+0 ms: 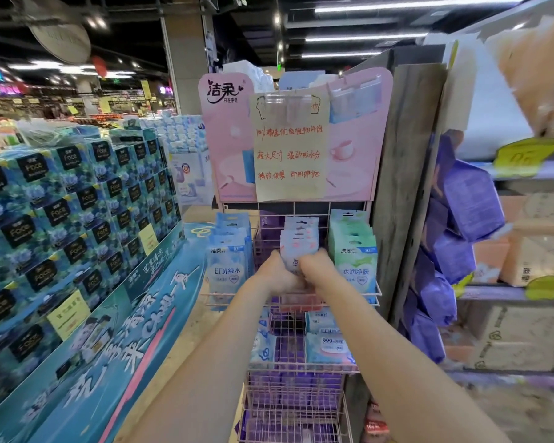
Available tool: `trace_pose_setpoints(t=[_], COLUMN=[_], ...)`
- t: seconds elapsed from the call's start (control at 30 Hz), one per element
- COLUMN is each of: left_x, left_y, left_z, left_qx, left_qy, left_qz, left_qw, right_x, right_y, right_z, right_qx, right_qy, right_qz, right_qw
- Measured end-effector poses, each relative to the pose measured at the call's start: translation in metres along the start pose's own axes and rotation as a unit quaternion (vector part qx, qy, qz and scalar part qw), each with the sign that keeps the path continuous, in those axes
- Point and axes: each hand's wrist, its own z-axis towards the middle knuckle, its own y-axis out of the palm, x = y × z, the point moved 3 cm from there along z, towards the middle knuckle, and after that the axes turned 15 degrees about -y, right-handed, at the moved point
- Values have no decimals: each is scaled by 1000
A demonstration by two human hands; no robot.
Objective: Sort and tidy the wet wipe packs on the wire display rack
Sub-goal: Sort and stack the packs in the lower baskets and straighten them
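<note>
- here, the pink wire display rack point(293, 295) is standing between a blue tissue-box stack point(77, 219) and a wooden shelf end point(406, 187), with a pink header board point(224, 148) carrying a script logo and a handwritten red-ink notice point(290, 151) too loose to read surely.
- the top tier is holding three rows of hanging-tab packs: blue packs point(227, 257) reading "edi" on the left, pink-and-white packs point(299, 238) in the middle, green packs point(354, 254) on the right.
- lower down, a pack point(331, 346) is showing "999".
- the left hand point(280, 273) and right hand point(319, 266) are meeting at the front of the middle row, fingers curled shut on the pink-and-white packs.
- judging by the film wrap, these packs are likely soft, light and a bit slick, sagging if pinched by a corner; gripping the bundle by both side edges, low down, should be keeping it square.
</note>
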Motion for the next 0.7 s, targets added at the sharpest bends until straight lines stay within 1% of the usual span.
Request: trace_pose_setpoints(t=[0.07,0.13,0.27,0.47,0.57,0.7], left_x=[4,-4,-37,-5,-1,-5], left_y=[-1,0,11,-8,-13,-15], left_z=[0,5,44,-21,-30,-27], left_qx=[-11,5,57,88,102,112], left_qy=[37,31,7,25,32,26], left_qz=[-14,-31,-38,-61,-95,-100], left_qw=[999,999,998,994,990,988], right_x=[24,32,6,7,5,6], right_y=[5,7,5,6,4,4], right_z=[29,37,9,-3,-1,-3], right_qx=[14,24,35,27,28,16], right_qy=[1,-10,-51,-63,-69,-69], right_qz=[8,18,46,118,118,109], right_qw=[1000,999,997,991,990,992])
